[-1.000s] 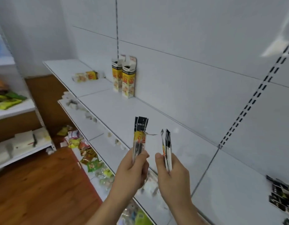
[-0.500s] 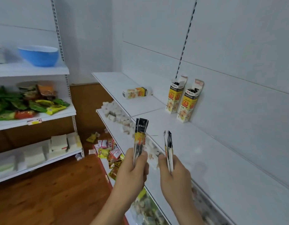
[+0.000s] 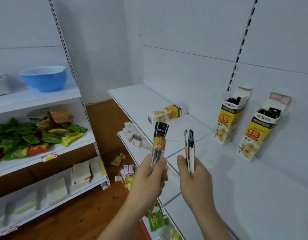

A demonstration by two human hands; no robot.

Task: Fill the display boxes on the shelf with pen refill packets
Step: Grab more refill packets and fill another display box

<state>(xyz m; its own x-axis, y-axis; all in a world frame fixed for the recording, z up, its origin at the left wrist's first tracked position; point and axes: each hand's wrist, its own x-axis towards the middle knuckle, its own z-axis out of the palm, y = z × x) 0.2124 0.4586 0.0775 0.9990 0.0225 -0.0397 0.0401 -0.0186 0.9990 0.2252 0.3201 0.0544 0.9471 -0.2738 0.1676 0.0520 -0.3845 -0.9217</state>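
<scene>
Each hand, left [image 3: 149, 177] and right [image 3: 193, 179], grasps upright refill packets [image 3: 159, 144], their tops rising above the fingers, display boxes [image 3: 230, 118] far right.

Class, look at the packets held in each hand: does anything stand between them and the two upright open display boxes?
Nothing visible does. The left hand and right hand hold packets above bare shelf; both boxes stand open-topped by the wall.

A small shop: white metal shelving [image 3: 219, 179] with slotted uprights lines the walls. Snack packets [image 3: 33, 135] lie heaped on one shelf above a price tag [image 3: 49, 157], and open display boxes [image 3: 231, 118] of pen refills stand on another.
</scene>
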